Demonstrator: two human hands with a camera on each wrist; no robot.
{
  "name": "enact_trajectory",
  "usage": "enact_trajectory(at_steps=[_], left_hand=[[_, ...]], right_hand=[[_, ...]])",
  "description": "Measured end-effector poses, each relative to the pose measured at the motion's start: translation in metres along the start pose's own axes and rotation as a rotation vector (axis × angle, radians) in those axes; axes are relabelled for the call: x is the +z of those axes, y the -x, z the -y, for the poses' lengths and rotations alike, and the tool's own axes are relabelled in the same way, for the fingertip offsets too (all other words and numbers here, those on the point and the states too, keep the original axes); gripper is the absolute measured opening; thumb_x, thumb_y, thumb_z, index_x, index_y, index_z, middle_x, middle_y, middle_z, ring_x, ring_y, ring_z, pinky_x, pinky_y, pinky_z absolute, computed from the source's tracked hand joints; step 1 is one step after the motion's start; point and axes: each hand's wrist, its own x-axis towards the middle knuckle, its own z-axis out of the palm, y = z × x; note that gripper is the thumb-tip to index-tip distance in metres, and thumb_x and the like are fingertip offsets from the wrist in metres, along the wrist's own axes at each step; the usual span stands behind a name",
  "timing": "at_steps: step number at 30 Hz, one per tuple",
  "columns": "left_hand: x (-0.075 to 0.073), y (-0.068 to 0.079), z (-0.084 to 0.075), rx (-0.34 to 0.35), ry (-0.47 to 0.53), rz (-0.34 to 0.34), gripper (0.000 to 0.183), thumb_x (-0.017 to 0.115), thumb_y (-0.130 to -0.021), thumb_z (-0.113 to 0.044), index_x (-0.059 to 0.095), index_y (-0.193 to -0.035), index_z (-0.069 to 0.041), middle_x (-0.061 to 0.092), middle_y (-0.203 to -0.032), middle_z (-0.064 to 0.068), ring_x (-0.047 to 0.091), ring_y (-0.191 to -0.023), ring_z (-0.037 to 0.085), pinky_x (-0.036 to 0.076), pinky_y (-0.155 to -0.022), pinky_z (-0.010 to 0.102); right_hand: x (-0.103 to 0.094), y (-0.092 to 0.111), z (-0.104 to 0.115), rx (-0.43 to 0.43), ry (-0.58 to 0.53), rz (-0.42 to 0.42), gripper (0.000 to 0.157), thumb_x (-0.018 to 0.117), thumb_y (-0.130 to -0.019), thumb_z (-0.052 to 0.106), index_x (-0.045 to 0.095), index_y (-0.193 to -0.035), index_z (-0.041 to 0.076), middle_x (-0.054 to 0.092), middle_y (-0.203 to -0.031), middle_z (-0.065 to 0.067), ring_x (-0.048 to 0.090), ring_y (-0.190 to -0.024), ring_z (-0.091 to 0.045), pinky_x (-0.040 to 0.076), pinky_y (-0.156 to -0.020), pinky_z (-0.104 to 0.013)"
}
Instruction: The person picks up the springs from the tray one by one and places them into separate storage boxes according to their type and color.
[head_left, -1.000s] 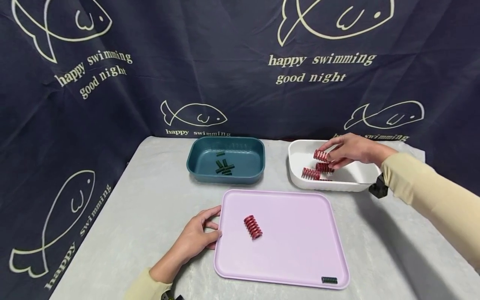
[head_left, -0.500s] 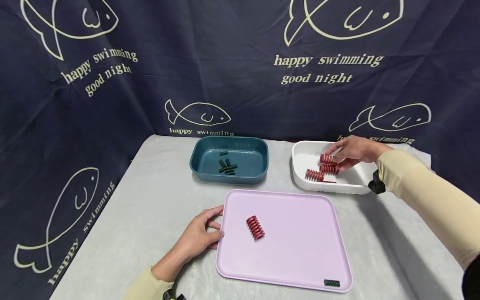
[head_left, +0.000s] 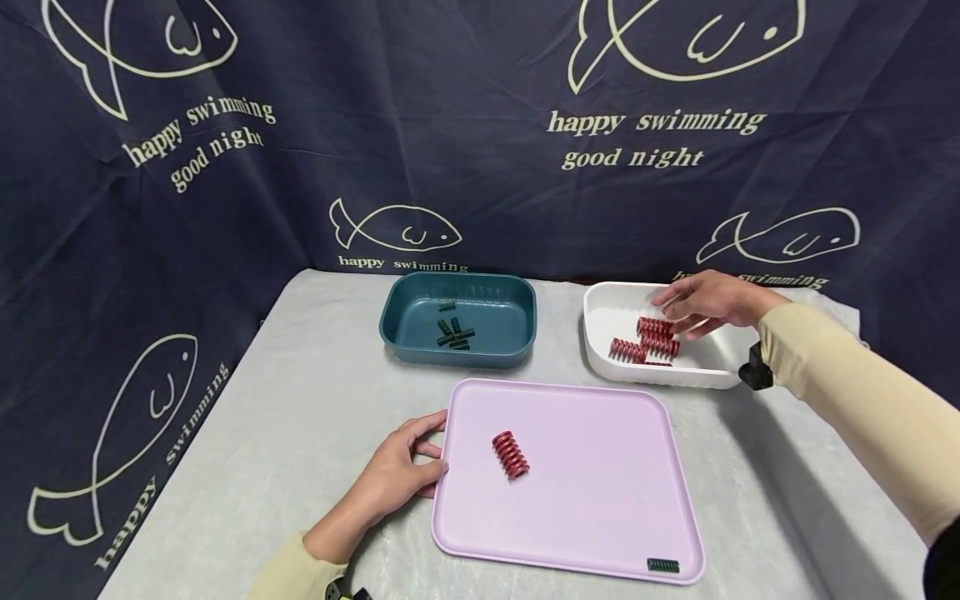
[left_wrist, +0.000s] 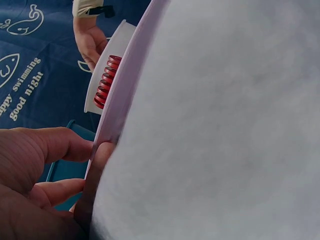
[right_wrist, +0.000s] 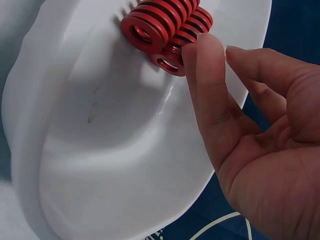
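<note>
My left hand (head_left: 397, 471) holds the left edge of a lilac tray (head_left: 585, 492), thumb and fingers at its rim. A red coil spring (head_left: 511, 455) lies on the tray's upper left part. A small dark green spring (head_left: 663, 566) lies at its lower right corner. Over the white bin (head_left: 720, 354), my right hand (head_left: 716, 300) has its fingers loosely bent beside several red springs (head_left: 627, 350). In the right wrist view, the fingertips (right_wrist: 210, 50) overlap the end of one red spring (right_wrist: 145, 31), and nothing is held between them.
Left of the white bin stands a teal bin (head_left: 498, 321) with several dark green springs (head_left: 456, 337) inside. Both bins stand at the back of the pale table (head_left: 300, 400). A dark blue fish-print curtain (head_left: 480, 125) hangs behind and at the left.
My right hand has lowered a red spring onto the others in the white bin and let it go. The left hand stays at the tray, and the head view has shifted slightly.
</note>
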Motion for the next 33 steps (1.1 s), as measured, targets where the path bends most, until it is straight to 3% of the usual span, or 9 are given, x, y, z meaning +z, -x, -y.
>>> enact_trajectory(at_steps=[4, 12, 15, 28, 33], left_hand=[[0.000, 0.000, -0.001, -0.003, 0.007, -0.001, 0.068, 0.073, -0.085, 0.007, 0.053, -0.149, -0.004, 0.053, -0.140, 0.013, 0.063, -0.101, 0.024, 0.063, -0.059, 0.040], [0.001, 0.000, -0.001, -0.001, 0.014, 0.001, 0.068, 0.072, -0.085, 0.007, 0.054, -0.149, -0.004, 0.052, -0.141, 0.013, 0.063, -0.101, 0.024, 0.063, -0.058, 0.041], [0.001, 0.000, -0.001, 0.001, 0.019, 0.002, 0.068, 0.073, -0.085, 0.007, 0.054, -0.149, -0.004, 0.052, -0.141, 0.013, 0.063, -0.101, 0.024, 0.063, -0.058, 0.041], [0.001, 0.001, -0.001, 0.002, 0.016, -0.003, 0.068, 0.073, -0.084, 0.008, 0.054, -0.149, -0.004, 0.053, -0.141, 0.012, 0.063, -0.101, 0.025, 0.063, -0.059, 0.040], [0.001, 0.001, -0.001, 0.006, 0.014, 0.004, 0.068, 0.072, -0.085, 0.008, 0.053, -0.149, -0.004, 0.053, -0.141, 0.013, 0.063, -0.102, 0.025, 0.063, -0.059, 0.040]], right_hand=[[-0.001, 0.004, 0.000, -0.008, -0.005, -0.001, 0.035, 0.065, -0.101, 0.005, 0.062, -0.136, 0.004, 0.059, -0.134, -0.019, 0.070, -0.101, -0.028, 0.062, -0.078, -0.044], [0.002, 0.011, 0.000, -0.027, 0.007, -0.016, 0.054, 0.064, -0.103, 0.013, 0.044, -0.149, -0.006, 0.060, -0.134, -0.019, 0.070, -0.105, -0.028, 0.062, -0.078, -0.044], [0.006, 0.014, -0.001, -0.051, -0.024, -0.026, 0.056, 0.066, -0.102, 0.015, 0.043, -0.149, -0.005, 0.065, -0.129, -0.014, 0.071, -0.105, -0.028, 0.062, -0.078, -0.044], [0.051, 0.036, 0.012, -0.170, -0.195, -0.024, 0.035, 0.069, -0.101, 0.018, 0.061, -0.135, 0.017, 0.072, -0.113, 0.002, 0.072, -0.103, -0.026, 0.063, -0.075, -0.043], [0.066, 0.047, 0.022, -0.239, -0.230, 0.000, 0.039, 0.067, -0.102, 0.014, 0.060, -0.139, 0.014, 0.071, -0.117, 0.001, 0.072, -0.103, -0.028, 0.063, -0.071, -0.041]])
